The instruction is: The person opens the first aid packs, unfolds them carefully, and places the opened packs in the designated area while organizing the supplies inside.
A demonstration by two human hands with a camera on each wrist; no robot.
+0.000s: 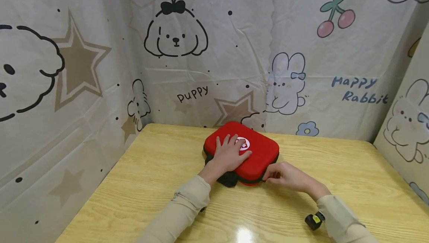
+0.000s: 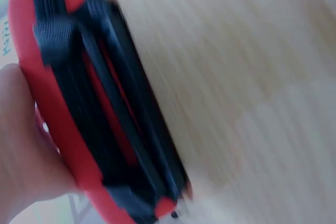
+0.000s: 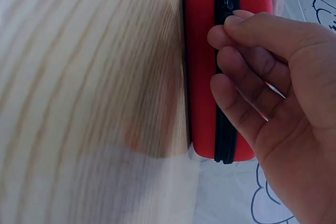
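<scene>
A red zippered case (image 1: pixel 259 150) with a white round emblem lies flat on the wooden table. My left hand (image 1: pixel 229 154) rests on its lid with the fingers spread, partly covering the emblem. At the case's near right corner, my right hand (image 1: pixel 289 176) pinches the zipper pull between thumb and index finger. The right wrist view shows the slider (image 3: pixel 228 3) on the black zipper band just beyond those fingertips, with the other fingers loosely curled beside the band. A black carrying handle (image 2: pixel 118 98) runs along the case's side in the left wrist view, below my left hand.
The light wooden table (image 1: pixel 161 168) extends around the case on every side. Behind it and at both sides hangs a printed cloth (image 1: pixel 234 60) with cartoon drawings. A small black device (image 1: pixel 314 220) sits at my right wrist.
</scene>
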